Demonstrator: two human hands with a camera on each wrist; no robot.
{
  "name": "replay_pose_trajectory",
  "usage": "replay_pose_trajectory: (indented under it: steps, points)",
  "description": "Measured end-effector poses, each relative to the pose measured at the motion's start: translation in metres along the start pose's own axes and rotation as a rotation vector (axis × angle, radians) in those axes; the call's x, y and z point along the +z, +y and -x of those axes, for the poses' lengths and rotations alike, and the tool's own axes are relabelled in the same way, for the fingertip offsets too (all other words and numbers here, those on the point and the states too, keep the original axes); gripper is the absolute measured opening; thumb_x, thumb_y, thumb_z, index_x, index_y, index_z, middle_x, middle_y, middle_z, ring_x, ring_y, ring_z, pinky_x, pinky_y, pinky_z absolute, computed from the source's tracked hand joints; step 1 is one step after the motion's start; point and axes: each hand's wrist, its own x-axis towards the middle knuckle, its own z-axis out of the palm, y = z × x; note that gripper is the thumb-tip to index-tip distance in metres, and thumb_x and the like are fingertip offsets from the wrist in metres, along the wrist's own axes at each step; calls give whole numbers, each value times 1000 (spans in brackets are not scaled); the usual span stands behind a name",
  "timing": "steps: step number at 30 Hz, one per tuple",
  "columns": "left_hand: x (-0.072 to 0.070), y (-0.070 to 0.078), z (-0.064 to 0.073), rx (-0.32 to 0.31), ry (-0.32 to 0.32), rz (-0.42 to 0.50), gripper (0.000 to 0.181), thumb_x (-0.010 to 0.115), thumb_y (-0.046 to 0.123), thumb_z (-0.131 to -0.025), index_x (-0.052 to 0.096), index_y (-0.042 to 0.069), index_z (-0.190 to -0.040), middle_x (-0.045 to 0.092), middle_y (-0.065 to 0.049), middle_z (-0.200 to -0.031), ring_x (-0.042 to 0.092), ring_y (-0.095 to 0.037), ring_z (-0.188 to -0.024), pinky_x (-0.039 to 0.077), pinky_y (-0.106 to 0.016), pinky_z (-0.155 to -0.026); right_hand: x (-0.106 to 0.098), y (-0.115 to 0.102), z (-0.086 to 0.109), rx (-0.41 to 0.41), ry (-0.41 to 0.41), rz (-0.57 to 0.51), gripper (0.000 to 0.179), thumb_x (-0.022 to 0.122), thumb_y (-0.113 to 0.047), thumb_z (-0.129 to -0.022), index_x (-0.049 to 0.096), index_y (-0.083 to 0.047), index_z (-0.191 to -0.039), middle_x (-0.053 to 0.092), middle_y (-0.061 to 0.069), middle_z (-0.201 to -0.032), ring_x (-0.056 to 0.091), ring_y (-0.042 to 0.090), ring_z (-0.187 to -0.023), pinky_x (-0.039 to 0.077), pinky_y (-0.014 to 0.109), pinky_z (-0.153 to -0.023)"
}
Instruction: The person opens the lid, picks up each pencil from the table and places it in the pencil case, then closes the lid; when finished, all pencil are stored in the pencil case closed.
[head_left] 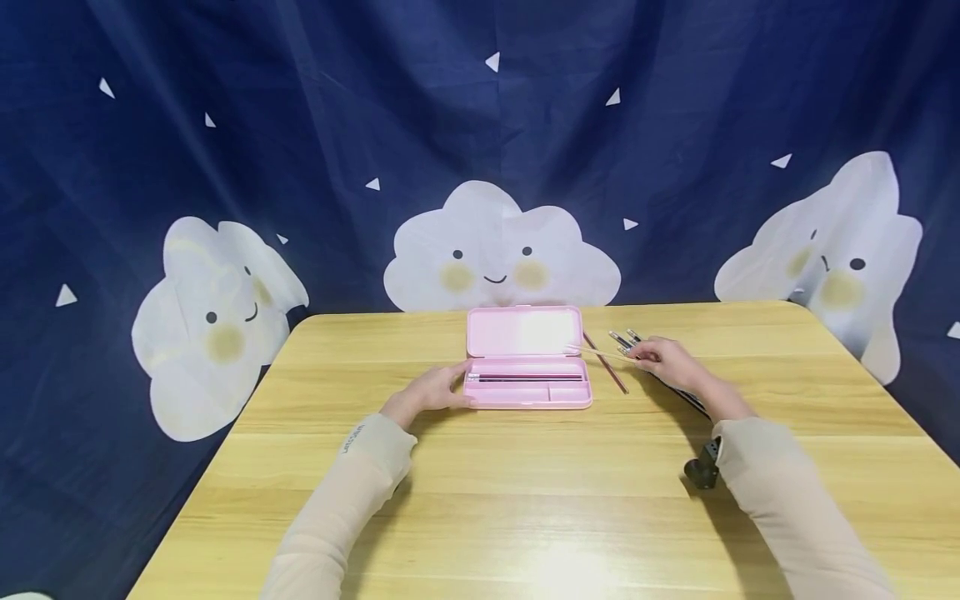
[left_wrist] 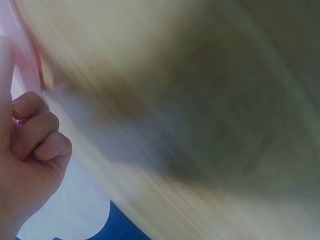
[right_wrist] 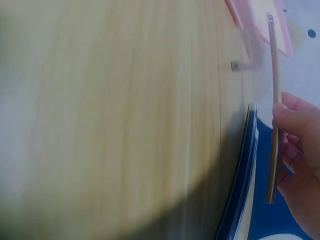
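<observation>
Navy curtain (head_left: 337, 100) printed with smiling white clouds (head_left: 491, 225) hangs behind a pale wooden table (head_left: 487, 500), and near the far edge sits a pink pencil case (head_left: 510, 395), its lid (head_left: 525, 332) swung back toward the cloth, its long side running left to right. The person's hands are well apart: the left hand (head_left: 433, 389) grips the left end of the case, thumb at the near corner, while the right hand (head_left: 678, 367) is off beyond the case's right end, thumb and fingers pinching one pale pencil (right_wrist: 276, 90). Beneath that hand a bundle of dark pencils (right_wrist: 245, 155) lies slantwise on the wood; a reddish pencil (head_left: 606, 363) lies between it and the case. Two or so stored pencils (head_left: 528, 377) lie lengthwise in the rear compartment. From the right hand, the case is directly leftward, and the pale pencil already points that way, nearly parallel to the stored ones but slightly aslant, its tip overlapping the lid's lower right corner; whether they touch, I cannot tell.
</observation>
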Motion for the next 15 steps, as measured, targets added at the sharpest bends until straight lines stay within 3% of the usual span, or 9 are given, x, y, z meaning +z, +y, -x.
replay_pose_trajectory:
  steps: [9,11,15]
  points:
    - [-3,2,1,12,-1,14,85,70,39,-77,27,7,-144,43,-19,-136,46,-30,-120,37,-41,-100,20,-14,-21,-39,-15,-41,10,63,3,-81,66,3,-90,47,-1,-65,40,13,-63,35,29,-60]
    - [-4,3,1,17,-2,18,85,70,38,-78,27,8,-144,42,-19,-137,45,-31,-121,36,-41,-101,25,-18,-25,-37,-26,-46,11,62,3,-81,66,3,-92,50,0,-66,45,15,-66,40,34,-66]
    - [-3,3,1,15,-6,11,85,70,39,-78,27,7,-144,42,-19,-137,46,-30,-120,36,-41,-101,32,-27,-33,-58,-37,-54,12,62,4,-81,67,3,-91,52,2,-68,45,17,-68,40,36,-66]
